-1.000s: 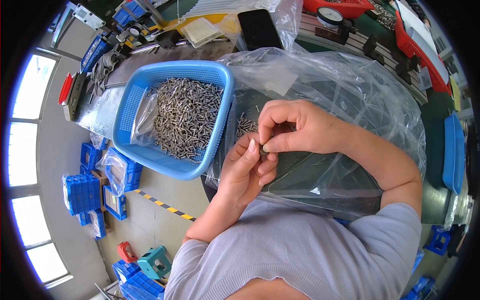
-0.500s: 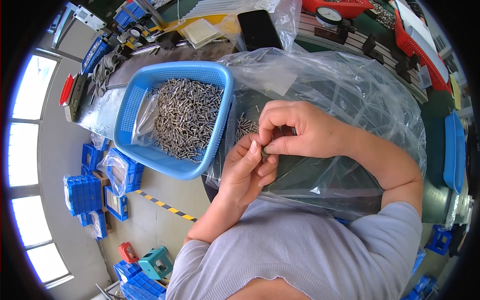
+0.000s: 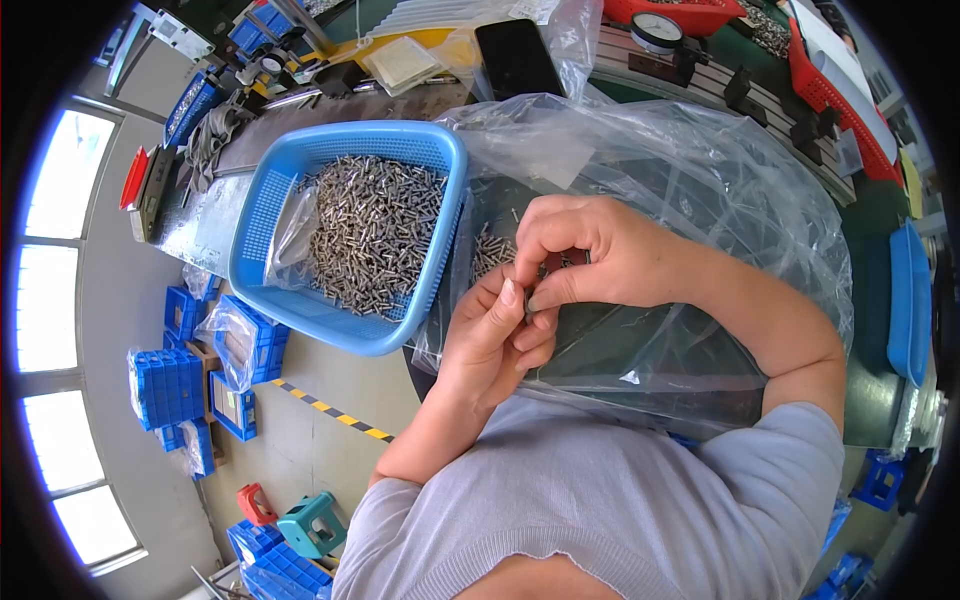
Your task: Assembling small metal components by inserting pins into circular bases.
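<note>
As I look down through the head camera, the dark green table (image 3: 868, 400) spreads right of the blue basket (image 3: 340, 335), whose near end seems to jut past the table's edge. Right of the basket a clear plastic bag (image 3: 720, 170) covers much of the surface; I judge it limp and apt to snag, so the open room is above it. The basket's raised rim limits movement leftward. Beside that rim, the right hand (image 3: 585, 260) and left hand (image 3: 490, 335) meet, with loose metal pins (image 3: 490, 250) just beyond. Between the fingertips, right of the basket, sits a small dark piece (image 3: 528, 306), mostly hidden; both grips appear to pinch it. I expect it light, stiff and sturdy, perhaps slippery, and I'd take its sides with thumb and fingertip.
</note>
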A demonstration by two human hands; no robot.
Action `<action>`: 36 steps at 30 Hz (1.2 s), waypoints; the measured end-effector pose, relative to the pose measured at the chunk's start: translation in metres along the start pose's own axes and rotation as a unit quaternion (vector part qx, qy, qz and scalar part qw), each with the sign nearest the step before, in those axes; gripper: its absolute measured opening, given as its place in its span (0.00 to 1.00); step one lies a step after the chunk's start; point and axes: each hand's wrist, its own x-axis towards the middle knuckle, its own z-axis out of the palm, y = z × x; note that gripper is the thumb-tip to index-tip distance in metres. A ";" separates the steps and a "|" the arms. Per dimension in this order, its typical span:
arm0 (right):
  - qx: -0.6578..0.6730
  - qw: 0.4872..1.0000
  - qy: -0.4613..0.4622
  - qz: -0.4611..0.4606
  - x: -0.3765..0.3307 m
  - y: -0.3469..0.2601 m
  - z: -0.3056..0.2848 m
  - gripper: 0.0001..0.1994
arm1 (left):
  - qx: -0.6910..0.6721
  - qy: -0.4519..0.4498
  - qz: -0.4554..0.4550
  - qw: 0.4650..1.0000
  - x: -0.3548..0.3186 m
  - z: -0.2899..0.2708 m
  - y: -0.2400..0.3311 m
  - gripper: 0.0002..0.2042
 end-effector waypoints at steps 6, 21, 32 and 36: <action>-0.061 0.996 0.068 -0.005 -0.001 -0.004 0.001 0.07 | 0.004 0.006 0.033 0.999 0.002 0.002 -0.002 0.15; -0.315 0.938 0.122 -0.072 0.006 0.032 -0.018 0.08 | -0.069 -0.038 0.048 0.996 0.002 -0.005 -0.002 0.10; -0.417 0.897 0.095 -0.116 0.019 0.047 -0.019 0.07 | -0.072 -0.055 0.039 0.995 0.000 -0.007 -0.003 0.10; -0.319 0.941 0.095 -0.064 0.013 0.040 -0.021 0.04 | -0.058 -0.048 0.044 0.996 0.001 -0.005 -0.002 0.10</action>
